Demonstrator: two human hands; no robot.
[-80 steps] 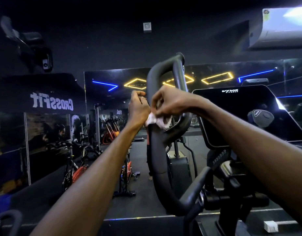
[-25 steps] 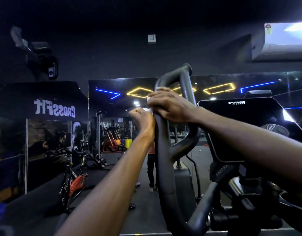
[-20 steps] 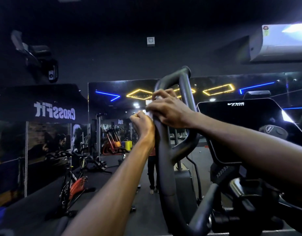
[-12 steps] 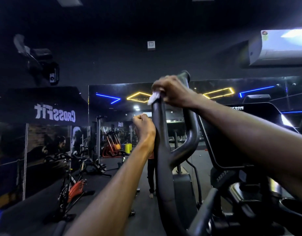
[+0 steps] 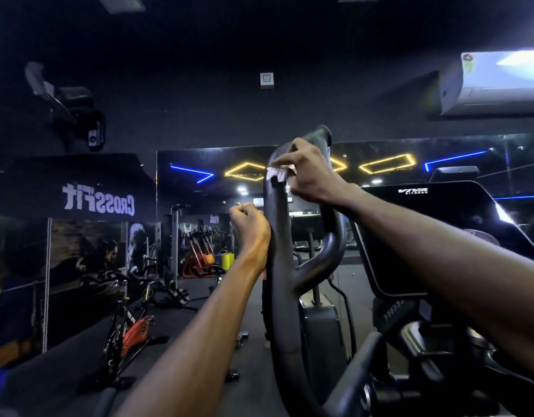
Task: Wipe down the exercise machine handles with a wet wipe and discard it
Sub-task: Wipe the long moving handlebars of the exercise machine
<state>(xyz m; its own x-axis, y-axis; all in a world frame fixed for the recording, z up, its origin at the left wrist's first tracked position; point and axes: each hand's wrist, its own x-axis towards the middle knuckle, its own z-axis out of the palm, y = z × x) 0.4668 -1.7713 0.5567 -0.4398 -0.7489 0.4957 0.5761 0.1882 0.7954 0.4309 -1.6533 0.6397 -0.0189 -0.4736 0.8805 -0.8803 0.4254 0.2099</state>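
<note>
A black looped handle (image 5: pixel 279 266) of an exercise machine rises in front of me. My right hand (image 5: pixel 307 173) grips its top bend and holds a crumpled white wet wipe (image 5: pixel 277 173) against the bar. My left hand (image 5: pixel 250 228) sits lower on the left side of the same bar, fingers curled; its fingertips are hidden from me, so I cannot tell whether it grips the bar or only rests beside it.
The machine's dark console screen (image 5: pixel 434 236) stands to the right of the handle. A wall mirror (image 5: pixel 199 221) ahead reflects the gym. An orange spin bike (image 5: pixel 130 329) stands on the floor at lower left. An air conditioner (image 5: pixel 494 82) hangs at upper right.
My right hand slid up the handle with the wipe, from the mid section to the top bend. My left hand stayed at about the same height on the bar.
</note>
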